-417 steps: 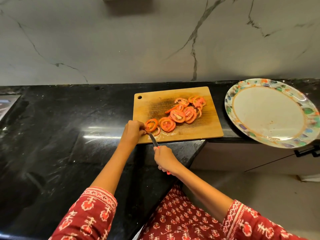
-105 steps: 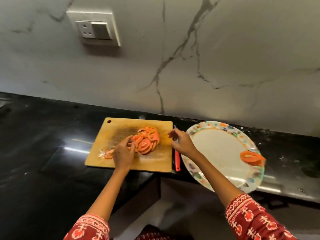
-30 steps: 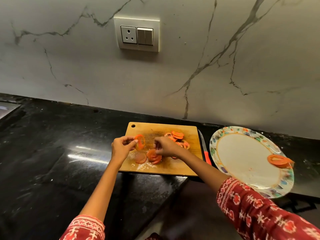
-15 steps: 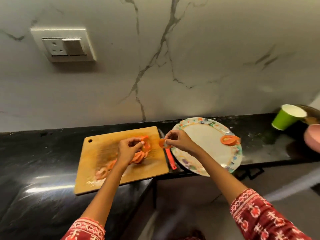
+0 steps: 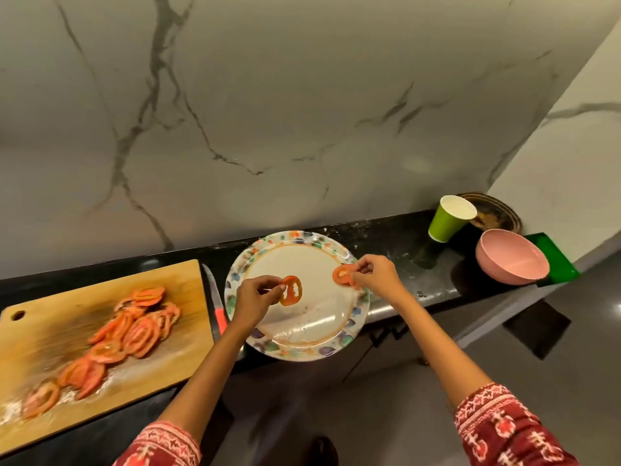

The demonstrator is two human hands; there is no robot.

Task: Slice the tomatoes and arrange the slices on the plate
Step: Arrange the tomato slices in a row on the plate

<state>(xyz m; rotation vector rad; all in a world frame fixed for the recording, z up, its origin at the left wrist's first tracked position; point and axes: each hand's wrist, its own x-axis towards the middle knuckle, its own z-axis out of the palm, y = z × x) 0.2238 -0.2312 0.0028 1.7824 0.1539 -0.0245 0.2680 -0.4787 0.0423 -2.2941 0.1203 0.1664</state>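
Tomato slices [image 5: 127,334]: most remain on board [image 5: 30,351], left of both hands
Left hand [image 5: 257,299]: pinches ring slice [image 5: 291,290], now over plate [image 5: 304,336]
Right hand [image 5: 374,275]: pinches slice [image 5: 342,274] at plate's right rim, previously over the board edge
Knife [image 5: 216,306]: between board and plate

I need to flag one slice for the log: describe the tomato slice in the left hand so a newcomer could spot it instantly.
Find the round plate with the colourful speckled rim, right of the wooden cutting board. Over its left half, the left hand pinches a tomato slice upright. Unlike the slice in the right hand, its centre is an open hole, like a ring.
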